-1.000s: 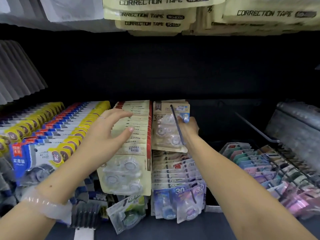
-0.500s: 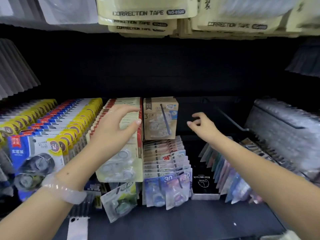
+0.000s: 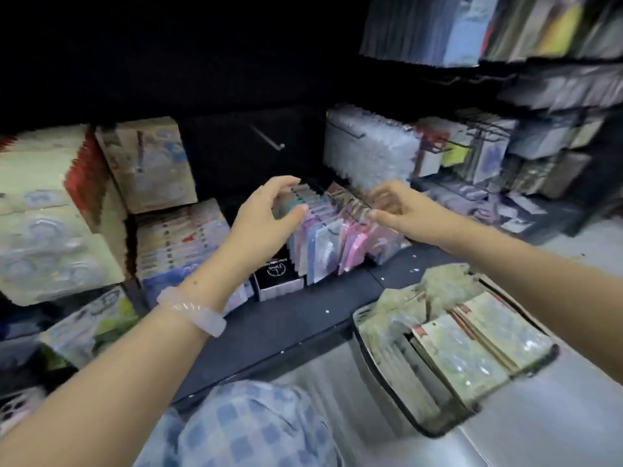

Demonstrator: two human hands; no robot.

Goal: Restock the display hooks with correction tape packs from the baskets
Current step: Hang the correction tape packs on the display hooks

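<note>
A basket point(image 3: 381, 379) at the lower right holds several beige correction tape packs point(image 3: 468, 348). On the shelf, a row of pastel pink, purple and teal packs point(image 3: 328, 230) hangs on low hooks. My left hand point(image 3: 266, 214) hovers at the left end of that row, fingers loosely curved, holding nothing. My right hand point(image 3: 396, 210) reaches over the row's right side, fingers relaxed and empty. Beige packs point(image 3: 148, 163) hang on a hook at the upper left. An empty hook point(image 3: 269, 138) sticks out above the row. The frame is blurred by motion.
Large beige packs point(image 3: 50, 230) fill the far left. A black box point(image 3: 278, 273) stands in front of the pastel row. Clear packs point(image 3: 367, 150) hang behind my right hand. More stationery racks point(image 3: 505, 153) stand at the right. The dark shelf edge point(image 3: 269, 348) runs across.
The view has swung right and down, bringing the basket into sight. Both hands have left the beige packs and moved to the pastel row. My right hand let go of the pack a second ago.
</note>
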